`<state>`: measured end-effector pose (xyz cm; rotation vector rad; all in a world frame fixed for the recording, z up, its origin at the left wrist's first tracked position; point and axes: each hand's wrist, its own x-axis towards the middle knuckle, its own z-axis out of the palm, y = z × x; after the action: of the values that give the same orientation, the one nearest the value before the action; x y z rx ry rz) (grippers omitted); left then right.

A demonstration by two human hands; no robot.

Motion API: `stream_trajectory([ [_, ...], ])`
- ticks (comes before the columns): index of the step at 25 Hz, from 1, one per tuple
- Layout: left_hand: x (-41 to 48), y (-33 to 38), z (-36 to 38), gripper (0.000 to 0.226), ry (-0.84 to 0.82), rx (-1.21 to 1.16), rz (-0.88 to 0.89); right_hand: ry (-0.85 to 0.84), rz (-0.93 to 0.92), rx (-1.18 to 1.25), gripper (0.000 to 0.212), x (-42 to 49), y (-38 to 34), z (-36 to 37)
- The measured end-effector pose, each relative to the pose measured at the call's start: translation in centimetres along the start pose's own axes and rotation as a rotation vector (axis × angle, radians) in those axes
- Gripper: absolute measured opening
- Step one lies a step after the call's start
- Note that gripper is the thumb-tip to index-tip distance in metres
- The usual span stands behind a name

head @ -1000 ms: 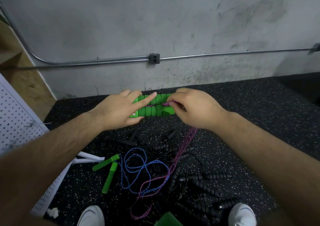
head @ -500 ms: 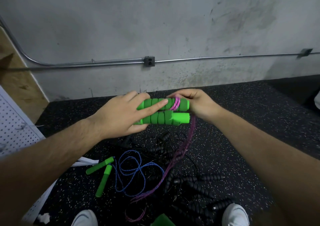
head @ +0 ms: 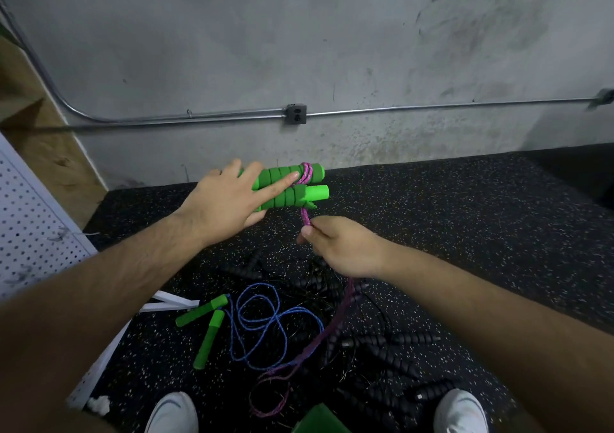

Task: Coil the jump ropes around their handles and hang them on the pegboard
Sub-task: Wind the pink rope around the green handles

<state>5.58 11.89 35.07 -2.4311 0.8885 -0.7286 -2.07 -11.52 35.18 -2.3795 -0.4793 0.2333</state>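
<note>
At nine o'clock stands the white pegboard (head: 30, 226), leaning on the speckled black floor (head: 465, 216) with nothing hung on it. Just right of it, toward ten o'clock, the left hand (head: 229, 200) grasps a pair of ribbed green handles (head: 292, 188) held side by side and level in the air, the forefinger laid straight along the upper one and the thumb tucked underneath. The pink rope (head: 307, 174) makes a few turns round the upper handle near its right end (neat enough, close together).

From those turns the rope drops toward six o'clock into the right hand (head: 342, 246), which pinches it between thumb and fingertips just below the handles. The strand between the handles and this hand looks taut. Below this hand the rope trails down to the floor and ends in loose loops between the two white shoes (head: 172, 412).

On the floor at seven o'clock lies a blue rope (head: 265, 329) in an open tangle, its two smooth green handles (head: 206, 319) lying just left of it. To the right, from six round to four o'clock, a heap of black ropes (head: 375, 343) with ribbed black grips is spread out, well apart from the pegboard. Along the grey wall at twelve o'clock runs a metal conduit (head: 432, 106) with an outlet box (head: 296, 114).
</note>
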Motion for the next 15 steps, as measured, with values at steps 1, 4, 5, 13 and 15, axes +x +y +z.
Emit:
stream_trajectory([
  [1,-0.1,-0.2,0.2,0.099,-0.021,0.0,-0.006,0.017,-0.022,-0.042,0.037,-0.2,-0.6,-0.5],
  [4,-0.4,-0.3,0.8,0.096,-0.091,0.019,0.03,0.064,-0.093,-0.235,0.033,-1.3,-2.4,-2.7],
  [5,-0.5,-0.1,0.8,0.095,-0.108,0.027,0.062,0.088,-0.116,-0.346,0.032,-1.5,-2.6,-3.5],
  [13,-0.4,2.3,0.0,0.101,0.009,-0.033,0.303,0.29,-0.126,-0.544,0.024,0.1,1.5,-7.2],
  [15,-0.5,2.9,-0.6,0.1,0.088,-0.071,0.313,0.267,-0.083,-0.387,0.018,0.5,3.1,-7.4],
])
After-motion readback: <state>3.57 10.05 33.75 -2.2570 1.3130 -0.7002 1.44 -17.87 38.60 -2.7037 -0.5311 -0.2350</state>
